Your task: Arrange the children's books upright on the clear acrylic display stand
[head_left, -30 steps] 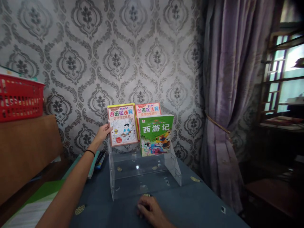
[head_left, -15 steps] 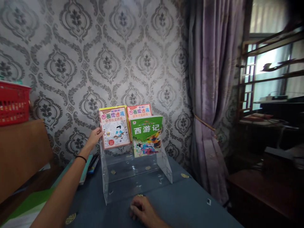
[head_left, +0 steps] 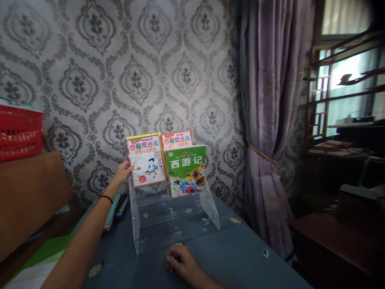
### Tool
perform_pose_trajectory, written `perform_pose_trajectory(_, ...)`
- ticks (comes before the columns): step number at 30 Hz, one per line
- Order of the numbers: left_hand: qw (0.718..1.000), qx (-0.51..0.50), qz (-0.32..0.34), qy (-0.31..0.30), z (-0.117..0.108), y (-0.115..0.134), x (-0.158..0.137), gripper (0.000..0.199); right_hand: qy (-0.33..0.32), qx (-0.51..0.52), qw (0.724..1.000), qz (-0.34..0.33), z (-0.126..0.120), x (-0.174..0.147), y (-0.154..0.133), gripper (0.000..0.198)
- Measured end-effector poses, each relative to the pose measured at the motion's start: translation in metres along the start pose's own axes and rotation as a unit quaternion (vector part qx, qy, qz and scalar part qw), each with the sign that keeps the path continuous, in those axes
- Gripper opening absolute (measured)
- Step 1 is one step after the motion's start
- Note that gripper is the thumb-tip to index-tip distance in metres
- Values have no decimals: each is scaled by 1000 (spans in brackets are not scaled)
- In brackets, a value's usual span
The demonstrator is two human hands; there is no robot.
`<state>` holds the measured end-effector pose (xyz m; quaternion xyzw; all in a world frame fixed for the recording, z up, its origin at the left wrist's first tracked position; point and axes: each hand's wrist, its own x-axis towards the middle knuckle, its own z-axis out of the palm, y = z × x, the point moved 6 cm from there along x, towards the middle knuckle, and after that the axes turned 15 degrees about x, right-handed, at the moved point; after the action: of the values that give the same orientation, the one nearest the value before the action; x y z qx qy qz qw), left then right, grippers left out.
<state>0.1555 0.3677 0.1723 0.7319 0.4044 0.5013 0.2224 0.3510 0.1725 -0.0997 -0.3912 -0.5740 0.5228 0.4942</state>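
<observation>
Plastic, clear and stepped, made up the display rack [head_left: 135, 224] that stood on the dark blue-grey bench [head_left: 240, 257]. At its upper left was a thin paper book with a pinkish border and a pale drawing of a figure in blue [head_left: 147, 162], leaning slightly, in front of a yellow-edged book [head_left: 144, 135]. The left hand [head_left: 122, 172], its wrist ringed by a thin black band [head_left: 106, 198], held the pink-bordered book by its left edge: the fingers pinched the margin, thumb at the front, the others mostly hidden. To the right, a glossy green book with white characters [head_left: 188, 172] stood in the rack, partly covering an orange-red book [head_left: 177, 138] behind it. The right hand [head_left: 182, 261] rested on the bench just in front of the rack, its fingers curled loosely inward, with a dark hollow beside the thumb; their tips were hidden, so I could not tell whether they were pressed together or closed on anything.
</observation>
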Motion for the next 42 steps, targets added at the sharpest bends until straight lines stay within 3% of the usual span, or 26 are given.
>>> perform_pose_trajectory(13,999,40,-23,28,-7,-8,-2,47,-33,-22,999,-20,2,0,-2,36)
perform_pose_trajectory(19,989,83,5,121,-23,-3,4,36,-39,-27,999,-11,2,-1,-2,43)
perform_pose_trajectory(22,967,161,41,195,-31,8,4,25,-37,-30,999,-9,2,0,-1,44)
perform_pose_trajectory(24,956,197,57,211,-31,15,4,19,-34,-31,999,-5,2,1,1,45)
perform_pose_trajectory(34,974,141,52,170,-27,10,17,17,-29,-27,999,5,-3,3,15,52)
perform_pose_trajectory(42,988,106,68,92,-22,9,20,24,-13,-40,999,23,-2,1,7,56)
